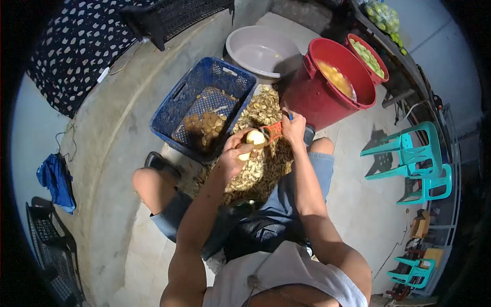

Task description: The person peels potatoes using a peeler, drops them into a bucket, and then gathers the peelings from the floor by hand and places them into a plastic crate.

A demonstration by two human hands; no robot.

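My left hand (232, 153) is closed around a partly peeled potato (255, 137), pale yellow on its bared side and brown where skin remains. In my right hand (294, 128) is an orange peeler (274, 131), its head right beside the potato. Whether the blade touches the potato I cannot tell. Beneath both hands, between my legs, a heap of peelings (245, 180) spreads over the floor. Left of the heap stands a blue plastic crate (176, 92) with several brown potatoes (204, 128) at its bottom.
A red bucket (307, 97) holds yellow pieces in liquid. Behind are a grey basin (236, 56) and a smaller red tub (376, 77) with pale green pieces. Green plastic chairs (404, 148) stand right. A low concrete ledge (110, 138) curves along the left.
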